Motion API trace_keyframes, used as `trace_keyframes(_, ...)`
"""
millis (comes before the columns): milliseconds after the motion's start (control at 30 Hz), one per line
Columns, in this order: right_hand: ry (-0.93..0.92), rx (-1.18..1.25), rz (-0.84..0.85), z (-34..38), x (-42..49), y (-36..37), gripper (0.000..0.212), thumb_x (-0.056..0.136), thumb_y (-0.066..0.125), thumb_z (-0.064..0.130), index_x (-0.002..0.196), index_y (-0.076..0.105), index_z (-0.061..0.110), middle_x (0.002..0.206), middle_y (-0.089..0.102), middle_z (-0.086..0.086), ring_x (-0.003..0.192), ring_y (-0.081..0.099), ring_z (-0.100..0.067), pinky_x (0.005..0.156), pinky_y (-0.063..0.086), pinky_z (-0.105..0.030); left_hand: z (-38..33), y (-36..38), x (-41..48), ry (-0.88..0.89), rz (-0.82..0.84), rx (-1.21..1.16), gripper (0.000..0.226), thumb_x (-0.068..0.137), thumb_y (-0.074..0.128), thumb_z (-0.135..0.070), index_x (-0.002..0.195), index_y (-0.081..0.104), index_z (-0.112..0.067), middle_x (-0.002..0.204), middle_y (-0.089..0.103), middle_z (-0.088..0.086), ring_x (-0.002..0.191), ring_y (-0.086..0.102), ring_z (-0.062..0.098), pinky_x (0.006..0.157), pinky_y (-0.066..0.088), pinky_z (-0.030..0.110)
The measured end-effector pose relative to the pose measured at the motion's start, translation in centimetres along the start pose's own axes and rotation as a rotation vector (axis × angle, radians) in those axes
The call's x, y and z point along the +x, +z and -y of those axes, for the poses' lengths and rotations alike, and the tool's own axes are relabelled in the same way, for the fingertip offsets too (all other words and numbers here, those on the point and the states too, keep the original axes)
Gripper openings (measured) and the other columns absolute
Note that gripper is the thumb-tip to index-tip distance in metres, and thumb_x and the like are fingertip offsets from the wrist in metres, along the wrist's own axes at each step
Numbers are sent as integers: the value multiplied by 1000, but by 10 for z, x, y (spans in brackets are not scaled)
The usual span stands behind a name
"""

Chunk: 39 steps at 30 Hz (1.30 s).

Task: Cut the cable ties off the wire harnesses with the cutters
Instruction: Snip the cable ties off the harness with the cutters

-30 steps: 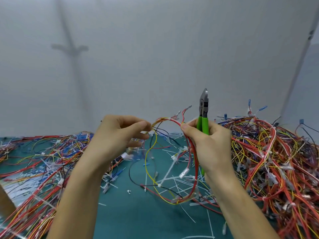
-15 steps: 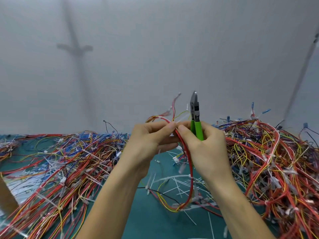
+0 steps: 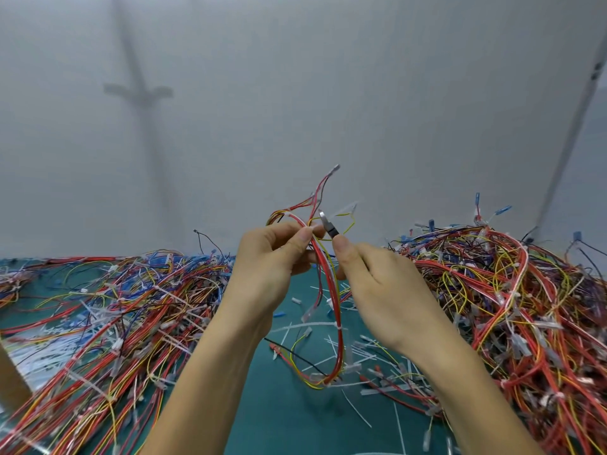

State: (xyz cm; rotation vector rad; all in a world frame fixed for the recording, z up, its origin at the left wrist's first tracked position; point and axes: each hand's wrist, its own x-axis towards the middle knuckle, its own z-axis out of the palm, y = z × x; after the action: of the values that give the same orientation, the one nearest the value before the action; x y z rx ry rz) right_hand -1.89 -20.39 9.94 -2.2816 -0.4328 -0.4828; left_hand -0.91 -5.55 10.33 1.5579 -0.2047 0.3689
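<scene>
My left hand (image 3: pixel 272 257) pinches a red and yellow wire harness (image 3: pixel 331 290) between thumb and fingers, holding it up over the table. The harness loops down to the green mat, with white cable ties (image 3: pixel 338 326) still around it. My right hand (image 3: pixel 377 277) grips the cutters (image 3: pixel 329 226). Only their dark metal jaws show above my thumb, tilted left toward the wires just beside my left fingertips. The green handles are hidden inside my fist.
A big heap of tangled harnesses (image 3: pixel 512 307) lies on the right, another heap (image 3: pixel 108 316) on the left. Cut white tie scraps (image 3: pixel 361 356) litter the green mat (image 3: pixel 289 421) between them. A grey wall stands close behind. A brown object (image 3: pixel 10 385) sits at the left edge.
The cutters have tipped from upright to leaning left toward the harness, and their green handles have vanished into my right hand. My left hand has moved in close to the right hand.
</scene>
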Motion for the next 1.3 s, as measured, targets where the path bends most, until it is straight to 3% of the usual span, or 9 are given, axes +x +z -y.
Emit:
trace_keyframes(67, -19, -60, 13, -1, 0, 1, 72, 84, 11, 71, 73, 56, 16, 68, 56, 1, 70, 53, -17, 62, 36, -35, -1, -2, 0, 13, -27, -10, 23, 97, 55, -12, 88, 74, -20, 70, 69, -6, 64, 62, 3, 68, 52, 17)
trace_keyframes(267, -13, -124, 74, 0, -2, 1, 60, 92, 18, 66, 65, 44, 19, 63, 45, 2, 64, 44, -21, 60, 31, -38, -3, -2, 0, 38, -32, -23, 21, 97, 56, -11, 90, 74, -20, 80, 74, -6, 65, 64, 3, 66, 51, 17)
trace_keyframes(633, -8, -110, 57, 0, -1, 5, 64, 92, 18, 66, 68, 50, 17, 64, 51, 1, 65, 49, -18, 62, 36, -37, -5, -5, 0, 42, -36, 27, 19, 97, 57, -13, 92, 74, -18, 84, 76, -5, 67, 65, 3, 71, 52, 21)
trace_keyframes(867, 0, -101, 75, 2, -2, 5, 59, 94, 19, 64, 64, 44, 19, 62, 46, 3, 61, 44, -15, 57, 32, -34, -7, -7, -1, 44, -31, 59, 20, 97, 57, -14, 90, 74, -20, 92, 76, 1, 69, 66, 3, 77, 53, 29)
trace_keyframes(1300, 12, -67, 34, 3, -1, 5, 62, 94, 24, 64, 56, 38, 18, 50, 38, 2, 52, 38, -14, 53, 30, -33, -3, -6, 0, 57, 32, 100, 23, 98, 55, -14, 88, 74, -23, 75, 73, -9, 67, 65, 0, 68, 51, 15)
